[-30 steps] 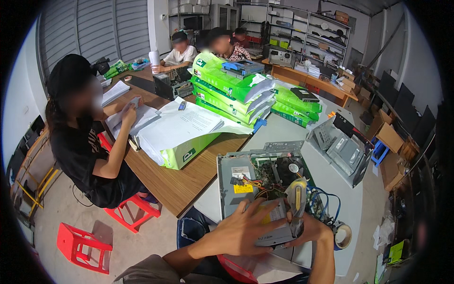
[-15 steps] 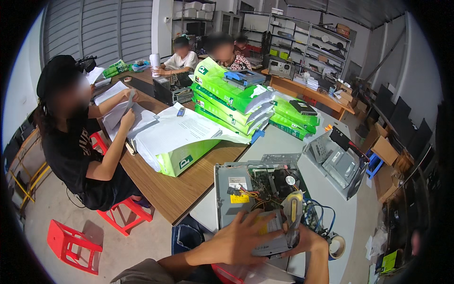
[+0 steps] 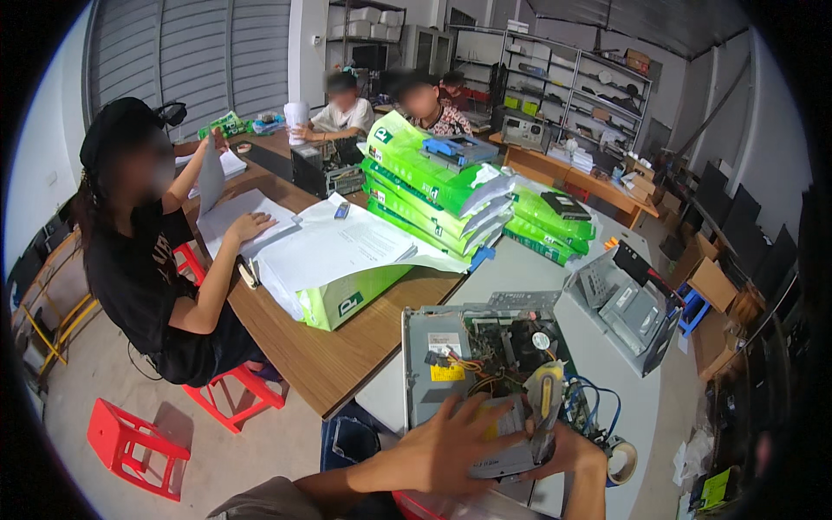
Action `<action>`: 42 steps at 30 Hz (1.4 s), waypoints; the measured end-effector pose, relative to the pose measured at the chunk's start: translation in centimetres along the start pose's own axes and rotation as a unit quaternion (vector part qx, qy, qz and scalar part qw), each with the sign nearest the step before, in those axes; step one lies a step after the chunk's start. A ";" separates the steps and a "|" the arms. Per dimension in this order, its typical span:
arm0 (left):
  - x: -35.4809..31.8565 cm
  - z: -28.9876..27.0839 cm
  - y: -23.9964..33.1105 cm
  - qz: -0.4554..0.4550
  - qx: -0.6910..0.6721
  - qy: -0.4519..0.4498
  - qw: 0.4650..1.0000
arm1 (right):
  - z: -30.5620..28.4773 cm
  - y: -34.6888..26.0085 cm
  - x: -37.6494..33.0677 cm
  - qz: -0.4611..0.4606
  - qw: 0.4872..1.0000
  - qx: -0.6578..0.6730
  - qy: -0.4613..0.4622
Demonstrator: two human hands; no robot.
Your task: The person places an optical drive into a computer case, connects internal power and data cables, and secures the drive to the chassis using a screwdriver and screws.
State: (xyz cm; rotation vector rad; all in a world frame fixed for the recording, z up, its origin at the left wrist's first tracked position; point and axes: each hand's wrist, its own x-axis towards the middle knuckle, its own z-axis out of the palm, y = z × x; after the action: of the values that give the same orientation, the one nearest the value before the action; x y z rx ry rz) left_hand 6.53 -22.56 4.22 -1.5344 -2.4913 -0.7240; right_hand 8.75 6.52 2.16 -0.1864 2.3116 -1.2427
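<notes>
Down at the lower edge of the head view, the left hand (image 3: 459,446) lies spread with fingers splayed over a grey metal drive unit (image 3: 511,451), pressing on its top and near side. The right hand (image 3: 576,451) comes up from below and wraps the unit's far end, its grip closed around the part together with a yellow-handled screwdriver (image 3: 546,400) that stands nearly upright against it. Both hands hold the unit just above the near edge of an open computer case (image 3: 451,347), which lies flat on the grey worktop (image 3: 598,364) with its cables and fan exposed. A roll of tape (image 3: 620,461) sits just right of the right wrist. Farther right, a removed grey metal bracket (image 3: 628,308) rests on the same worktop. Beyond the case, stacked green paper reams (image 3: 425,182) pile on a wooden worktop (image 3: 347,355), where a seated person in black (image 3: 147,260) handles sheets of paper. Red stools (image 3: 130,442) stand on the floor.
</notes>
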 end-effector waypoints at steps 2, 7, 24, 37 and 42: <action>0.1 -0.2 0.1 0.006 0.019 0.010 1.000 | -0.1 0.1 0.1 -0.074 0.997 -0.002 0.017; -0.1 -0.1 0.4 -0.007 0.016 0.004 1.000 | 0.0 0.8 -0.3 -0.026 0.999 0.013 0.020; 0.1 0.1 -0.1 0.006 -0.004 0.021 1.000 | -0.2 0.4 0.0 -0.073 0.997 0.009 -0.008; 0.0 -0.5 0.3 -0.011 0.026 -0.037 0.999 | -0.2 1.6 0.2 -0.063 0.998 0.018 -0.006; 0.6 -0.2 0.1 0.008 0.023 0.015 1.000 | -0.5 2.3 0.7 -0.105 0.994 -0.018 0.038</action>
State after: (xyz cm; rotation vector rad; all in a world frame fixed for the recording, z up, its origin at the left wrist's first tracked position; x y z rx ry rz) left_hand 6.28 -22.16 4.61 -1.5148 -2.4532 -0.6771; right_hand 8.20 7.96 0.23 -0.4117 2.4308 -1.3295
